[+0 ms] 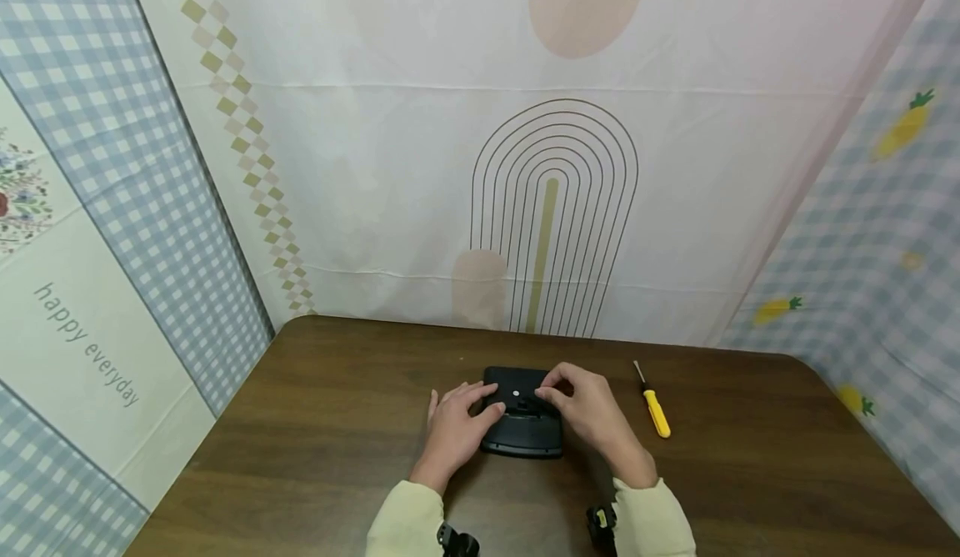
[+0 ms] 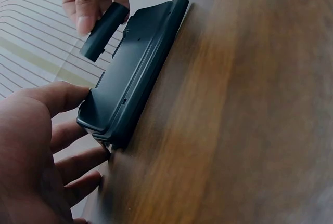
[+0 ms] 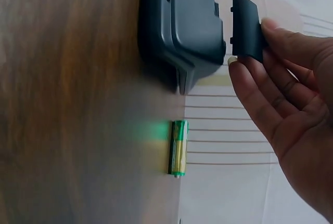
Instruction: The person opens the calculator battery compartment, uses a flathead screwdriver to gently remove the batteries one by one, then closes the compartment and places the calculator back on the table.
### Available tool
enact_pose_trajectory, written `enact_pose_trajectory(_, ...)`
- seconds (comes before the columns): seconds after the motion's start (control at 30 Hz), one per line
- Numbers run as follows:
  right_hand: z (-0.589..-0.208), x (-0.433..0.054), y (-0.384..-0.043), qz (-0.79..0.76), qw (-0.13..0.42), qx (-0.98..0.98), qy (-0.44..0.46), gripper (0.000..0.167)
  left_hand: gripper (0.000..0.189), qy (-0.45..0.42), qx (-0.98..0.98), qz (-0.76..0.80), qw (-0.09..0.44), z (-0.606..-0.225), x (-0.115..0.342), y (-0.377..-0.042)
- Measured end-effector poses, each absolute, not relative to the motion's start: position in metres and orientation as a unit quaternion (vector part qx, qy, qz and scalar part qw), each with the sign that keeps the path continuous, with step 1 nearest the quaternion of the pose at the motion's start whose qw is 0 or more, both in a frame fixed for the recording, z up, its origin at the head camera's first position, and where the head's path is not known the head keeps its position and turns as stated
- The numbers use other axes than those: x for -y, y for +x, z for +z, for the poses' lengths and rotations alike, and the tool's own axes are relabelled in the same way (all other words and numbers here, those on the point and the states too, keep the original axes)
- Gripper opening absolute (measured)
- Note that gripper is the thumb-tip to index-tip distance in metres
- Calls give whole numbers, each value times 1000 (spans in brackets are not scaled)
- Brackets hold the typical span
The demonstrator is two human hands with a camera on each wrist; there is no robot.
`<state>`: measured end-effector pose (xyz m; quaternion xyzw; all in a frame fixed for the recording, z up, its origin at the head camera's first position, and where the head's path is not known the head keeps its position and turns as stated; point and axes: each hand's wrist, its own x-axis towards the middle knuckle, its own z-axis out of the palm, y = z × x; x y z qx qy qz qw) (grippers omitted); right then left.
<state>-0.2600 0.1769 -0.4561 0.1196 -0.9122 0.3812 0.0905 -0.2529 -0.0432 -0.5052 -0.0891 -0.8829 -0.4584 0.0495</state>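
Note:
A black plastic device (image 1: 521,436) lies on the table, with a small white round spot on its upper face. My left hand (image 1: 459,424) holds its left side; in the left wrist view the thumb is on the top edge and other fingertips are against the side. My right hand (image 1: 588,407) pinches a small black battery cover (image 3: 246,29) between thumb and fingers, raised just above the device. Small tabs show along one edge of the cover. A green and gold battery (image 3: 178,147) lies on the table beside the device; in the head view it is hidden.
A screwdriver (image 1: 656,411) with a yellow handle lies on the brown wooden table (image 1: 300,440), right of my right hand. Patterned cloth (image 1: 375,182) hangs behind the table's far edge and along both sides.

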Motion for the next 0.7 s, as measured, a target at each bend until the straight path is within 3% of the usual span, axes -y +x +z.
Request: enact_pose_trajectory(0.7,-460,-160,-261,365,85,911,171,13,44,-92,881,-461,54,-506,44,-254)
